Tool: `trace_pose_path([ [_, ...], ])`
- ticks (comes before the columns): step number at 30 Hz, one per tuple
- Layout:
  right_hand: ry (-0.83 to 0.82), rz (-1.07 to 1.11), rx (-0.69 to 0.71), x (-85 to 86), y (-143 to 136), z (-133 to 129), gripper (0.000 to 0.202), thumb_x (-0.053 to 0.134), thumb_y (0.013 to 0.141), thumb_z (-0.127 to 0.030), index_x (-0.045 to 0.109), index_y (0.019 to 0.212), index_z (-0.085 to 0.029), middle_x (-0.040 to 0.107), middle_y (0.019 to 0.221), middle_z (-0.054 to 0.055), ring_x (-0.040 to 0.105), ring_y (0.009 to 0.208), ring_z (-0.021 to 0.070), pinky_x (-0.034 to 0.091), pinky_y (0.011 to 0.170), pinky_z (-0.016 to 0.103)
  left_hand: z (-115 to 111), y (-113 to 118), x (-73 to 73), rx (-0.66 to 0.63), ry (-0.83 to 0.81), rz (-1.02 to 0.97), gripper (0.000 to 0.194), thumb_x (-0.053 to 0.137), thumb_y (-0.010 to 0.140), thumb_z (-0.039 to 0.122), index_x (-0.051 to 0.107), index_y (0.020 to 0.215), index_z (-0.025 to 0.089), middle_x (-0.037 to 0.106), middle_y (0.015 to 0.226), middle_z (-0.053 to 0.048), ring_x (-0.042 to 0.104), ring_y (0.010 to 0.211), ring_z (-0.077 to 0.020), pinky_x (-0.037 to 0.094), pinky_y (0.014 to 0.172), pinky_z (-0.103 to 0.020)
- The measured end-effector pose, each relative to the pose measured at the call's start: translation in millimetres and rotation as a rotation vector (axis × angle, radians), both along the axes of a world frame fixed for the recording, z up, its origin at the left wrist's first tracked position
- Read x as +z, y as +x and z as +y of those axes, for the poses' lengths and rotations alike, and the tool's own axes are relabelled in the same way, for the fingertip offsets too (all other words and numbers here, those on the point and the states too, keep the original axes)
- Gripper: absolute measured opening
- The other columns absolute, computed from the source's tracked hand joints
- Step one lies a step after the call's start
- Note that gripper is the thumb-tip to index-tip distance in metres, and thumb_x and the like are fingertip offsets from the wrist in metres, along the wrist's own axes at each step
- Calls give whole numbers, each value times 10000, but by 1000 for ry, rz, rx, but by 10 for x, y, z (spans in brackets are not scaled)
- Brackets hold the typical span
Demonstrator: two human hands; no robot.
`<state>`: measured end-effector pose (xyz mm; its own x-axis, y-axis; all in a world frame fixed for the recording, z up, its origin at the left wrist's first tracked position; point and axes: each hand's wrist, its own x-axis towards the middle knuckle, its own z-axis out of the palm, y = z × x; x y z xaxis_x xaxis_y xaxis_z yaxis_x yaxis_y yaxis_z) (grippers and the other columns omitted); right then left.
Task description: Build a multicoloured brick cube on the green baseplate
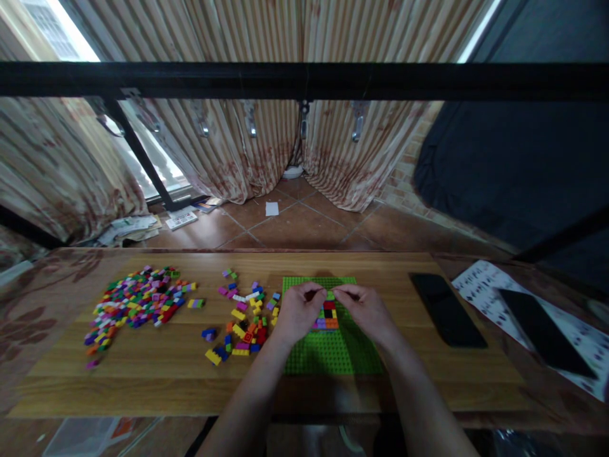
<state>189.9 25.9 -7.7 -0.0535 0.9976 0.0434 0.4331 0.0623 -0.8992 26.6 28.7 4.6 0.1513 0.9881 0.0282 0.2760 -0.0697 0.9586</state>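
Observation:
Over the green baseplate (311,355), my left hand (301,312) and my right hand (365,311) face each other with their fingers pinched. A small light green brick (330,295) shows between the two sets of fingertips, at the far end of a group of bricks on the plate. Nearer me in that group are a red brick (329,305), a black brick (328,313), an orange brick (332,324) and a purple brick (320,324). My left hand covers part of the group's left side.
Loose bricks (245,324) lie scattered left of the baseplate, and a large pile of mixed bricks (137,298) is farther left. A black phone (447,310) rests at the right. Beyond it, another dark device (547,333) lies on a printed sheet (485,285). A black bar (304,80) crosses beyond the table.

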Motion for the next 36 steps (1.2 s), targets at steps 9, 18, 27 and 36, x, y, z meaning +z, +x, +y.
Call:
trace_pose_path([
  [9,-22,1,-8,56,-26,-24,318,559,827,-437,752,817,-184,737,741,51,666,836,236,488,774,344,13,-14,-37,-9,11,-11,241,557,806,320,714,755,144,594,628,11,481,579,-99,364,558,-208],
  [18,-73,72,-83,16,-80,4,299,612,767,-438,748,796,-173,735,748,53,635,685,193,467,667,316,18,25,-7,47,-41,-117,163,605,756,269,707,742,143,631,655,6,512,593,-102,397,588,-212],
  [27,-88,209,-141,-52,-138,35,293,657,689,-447,738,733,-169,709,689,53,604,635,178,440,560,283,21,44,-39,64,-48,-109,182,601,760,272,719,722,138,621,621,9,503,585,-104,384,579,-220],
  [36,-215,320,-192,11,-136,5,354,739,595,-501,734,726,-172,652,568,12,535,499,132,415,483,255,0,15,-105,16,4,-140,247,576,813,345,711,786,140,638,677,-2,526,653,-118,411,632,-226],
])
